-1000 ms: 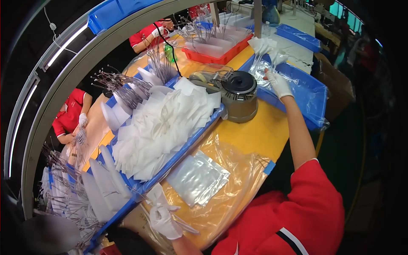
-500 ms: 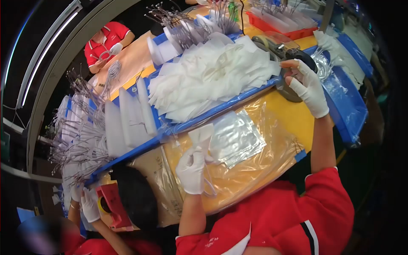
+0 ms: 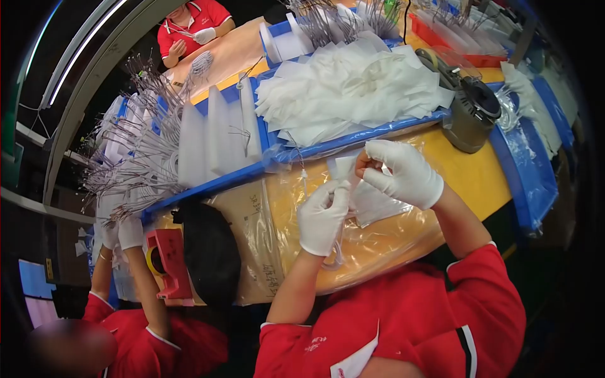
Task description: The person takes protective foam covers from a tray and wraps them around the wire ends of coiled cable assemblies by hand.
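The left hand (image 3: 324,217) covers part of a pale cable (image 3: 338,257); whatever the right hand (image 3: 403,176) pinches is too small to tell; both hands partly hide the shiny sheets (image 3: 381,209); the handwriting (image 3: 271,280) is illegible; the far co-worker (image 3: 196,25) is cut off above; the near co-worker's head (image 3: 75,346) is blurred.

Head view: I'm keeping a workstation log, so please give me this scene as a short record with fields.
Left hand: white-gloved, closed on a thin pale cable with white connector
Right hand: white-gloved, beside the left; whether it holds anything is unclear
Beneath hands: flat silvery bags
Beyond: blue plastic tray bearing thin white sheets
Far right: grey device with round dark top
Far left: red tape dispenser
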`<state>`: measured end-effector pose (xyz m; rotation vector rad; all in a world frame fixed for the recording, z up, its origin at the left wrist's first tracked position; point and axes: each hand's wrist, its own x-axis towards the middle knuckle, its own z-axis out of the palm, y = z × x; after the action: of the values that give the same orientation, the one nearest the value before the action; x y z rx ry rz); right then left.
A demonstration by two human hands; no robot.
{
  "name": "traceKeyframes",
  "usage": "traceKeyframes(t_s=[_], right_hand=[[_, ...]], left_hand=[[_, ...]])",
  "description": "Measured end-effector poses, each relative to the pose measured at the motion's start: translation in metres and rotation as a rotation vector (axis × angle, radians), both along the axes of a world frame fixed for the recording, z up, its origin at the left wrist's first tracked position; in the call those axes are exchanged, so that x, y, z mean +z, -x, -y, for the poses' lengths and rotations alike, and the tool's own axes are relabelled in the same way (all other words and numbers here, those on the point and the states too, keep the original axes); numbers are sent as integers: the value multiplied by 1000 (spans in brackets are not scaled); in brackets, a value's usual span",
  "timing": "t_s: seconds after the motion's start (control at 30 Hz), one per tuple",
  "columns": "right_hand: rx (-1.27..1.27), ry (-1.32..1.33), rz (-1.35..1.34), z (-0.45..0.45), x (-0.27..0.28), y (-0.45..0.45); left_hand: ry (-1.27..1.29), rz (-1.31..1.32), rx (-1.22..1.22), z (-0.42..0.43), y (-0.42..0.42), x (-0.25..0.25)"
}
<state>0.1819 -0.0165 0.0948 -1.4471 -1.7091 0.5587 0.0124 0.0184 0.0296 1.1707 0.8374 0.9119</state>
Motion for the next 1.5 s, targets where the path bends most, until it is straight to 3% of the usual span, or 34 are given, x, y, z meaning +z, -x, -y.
traceKeyframes(t_s=[0.13, 0.23, 0.33, 0.4, 0.47, 0.53, 0.63, 0.93, 1.0, 1.1, 1.2, 1.23, 1.33, 1.43, 1.5], right_hand=[[-46, -11, 146, 0, 3, 3], [-74, -9, 112, 0, -2, 5], [-142, -223, 136, -3, -18, 8], [-228, -311, 4, -7, -16, 17], [-173, -113, -263, -9, -20, 15], [31, 374, -652, -10, -33, -1], [88, 469, -726, -13, -37, -11], [38, 357, -806, -5, -38, 13], [58, 256, -639, -6, -39, 12], [1, 118, -265, -5, -28, 9], [37, 10, -189, -5, -29, 8], [30, -75, -149, -6, -34, 10], [60, -52, -146, -8, -40, 7], [38, 14, -109, -4, -31, -2], [-16, 36, -347, -2, -33, -8]], left_hand=[[45, 26, -35, 1, 0, 5], [83, 84, -52, 2, 2, 12], [48, 68, -53, 4, 2, 12], [16, -10, -45, 2, -2, 2], [-65, -56, -34, 3, -2, -3], [-109, -88, -30, 5, -2, -5], [-115, -99, -18, 4, -2, -3], [-170, -157, -18, 3, 3, 2], [-257, -200, -31, 0, 12, 3], [-477, -469, 249, -23, 28, 16], [-701, -830, 357, -47, 38, 0], [-666, -868, 279, -45, 38, -2], [-174, -825, -157, -41, 36, -4], [111, -643, -296, -44, 37, 0], [203, -451, -346, -40, 41, 17]])
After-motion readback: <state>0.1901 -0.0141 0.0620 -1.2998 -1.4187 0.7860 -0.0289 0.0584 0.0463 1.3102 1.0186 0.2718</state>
